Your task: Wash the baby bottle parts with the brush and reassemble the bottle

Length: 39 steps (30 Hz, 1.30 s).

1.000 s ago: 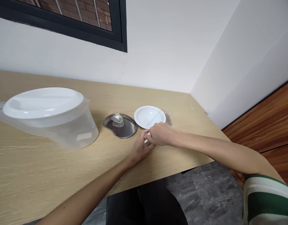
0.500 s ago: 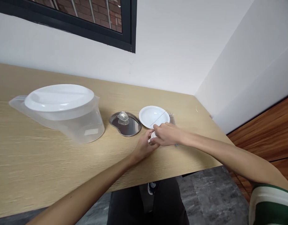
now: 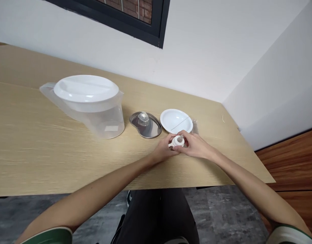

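Note:
Both my hands are closed around a small bottle with a white top [image 3: 177,141] and a greyish tip, just above the table in front of the white bowl. My left hand [image 3: 164,149] grips it from the left, with its lower body hidden by the fingers. From the right, my right hand [image 3: 196,146] bends its thumb and fingers around the white top and tip. The white bowl [image 3: 171,118] has a thin straight stick [image 3: 182,122] lying across it. Left of the bowl, a steel kidney dish [image 3: 153,128] holds a small clear cup-like piece [image 3: 143,118].
A large translucent pitcher [image 3: 105,118] with a white lid [image 3: 87,88] stands at the left. Beside the bowl's right side lies a clear, crinkled wrapper [image 3: 195,127]. A thin pale strip [image 3: 223,118] is near the table's right edge. Walls border the table behind and right.
My right hand has shifted from covering the bottle's top to its right side, and the greyish tip now shows. The bottle is more upright. The whole view has swung left.

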Tool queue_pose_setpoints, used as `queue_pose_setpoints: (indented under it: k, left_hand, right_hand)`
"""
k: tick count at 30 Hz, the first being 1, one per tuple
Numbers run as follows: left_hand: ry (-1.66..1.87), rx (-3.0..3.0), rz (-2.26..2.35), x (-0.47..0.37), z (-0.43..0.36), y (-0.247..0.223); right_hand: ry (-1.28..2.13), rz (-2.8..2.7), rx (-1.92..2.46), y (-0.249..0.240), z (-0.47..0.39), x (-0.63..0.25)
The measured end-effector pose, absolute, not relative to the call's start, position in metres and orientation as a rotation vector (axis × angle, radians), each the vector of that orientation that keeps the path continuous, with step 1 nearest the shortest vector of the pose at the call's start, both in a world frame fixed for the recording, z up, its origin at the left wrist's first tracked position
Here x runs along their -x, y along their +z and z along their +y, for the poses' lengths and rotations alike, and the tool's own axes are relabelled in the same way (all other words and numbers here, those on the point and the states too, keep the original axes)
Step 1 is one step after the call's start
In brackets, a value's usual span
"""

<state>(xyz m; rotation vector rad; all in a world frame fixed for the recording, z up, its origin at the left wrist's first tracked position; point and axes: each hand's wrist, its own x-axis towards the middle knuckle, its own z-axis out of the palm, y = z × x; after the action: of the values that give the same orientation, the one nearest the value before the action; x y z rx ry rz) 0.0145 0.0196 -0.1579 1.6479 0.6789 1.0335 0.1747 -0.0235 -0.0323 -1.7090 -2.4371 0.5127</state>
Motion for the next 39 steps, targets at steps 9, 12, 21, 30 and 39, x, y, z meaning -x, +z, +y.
queue_pose_setpoints:
  k: [9,12,21,30,39]
  left_hand:
    - [1.01,-1.639,0.706,-0.015,0.016,-0.155]
    - [1.031,-1.66,0.707,-0.015,0.015,-0.157]
    - [1.064,-1.665,0.647,-0.013,0.017,-0.16]
    - [1.014,-1.683,0.628,-0.008,0.015,-0.15]
    - [0.958,-2.009,0.693,0.005,0.02,-0.14]
  right_hand:
    - [0.666,-2.391,1.513,-0.045,-0.016,-0.187]
    - [0.531,-2.33,1.595,-0.053,-0.019,-0.181]
    - [0.636,-2.328,1.674,-0.037,-0.029,-0.176]
    - [-0.013,-1.339,1.52,-0.06,0.063,-0.269]
    - [-0.097,-1.124,1.748,-0.143,0.106,-0.331]
